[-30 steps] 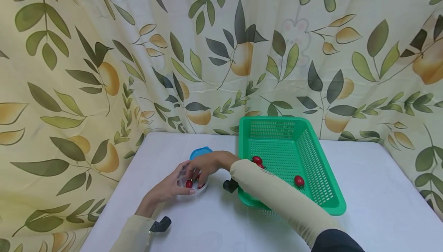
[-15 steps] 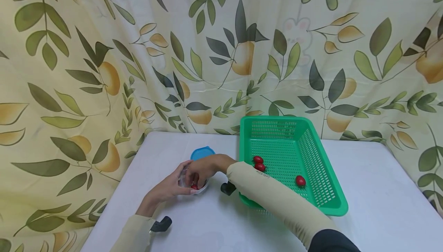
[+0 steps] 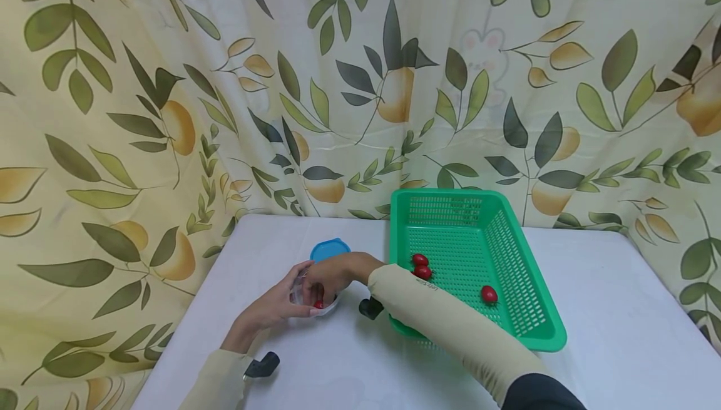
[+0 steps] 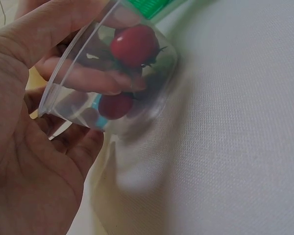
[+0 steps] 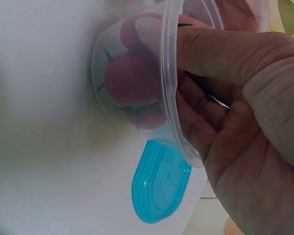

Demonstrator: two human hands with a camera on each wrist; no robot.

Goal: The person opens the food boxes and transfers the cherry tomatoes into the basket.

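A small clear plastic tub stands on the white table, and my left hand grips it round the side with thumb and fingers. Several red cherry tomatoes with green stems lie inside. My right hand reaches down into the tub from above. In the right wrist view its thumb lies against one cherry tomato, with its other fingers partly hidden behind the rim. Through the wall in the left wrist view, those fingers show beside a tomato. Just behind the tub lies a blue lid.
A green perforated basket stands on the right, with a few cherry tomatoes in it. My right forearm crosses its front left corner. Behind the table hangs a leaf-patterned curtain.
My right hand has sunk deeper into the tub and covers more of the tomatoes there. The left hand keeps its hold. The head view has shifted slightly.
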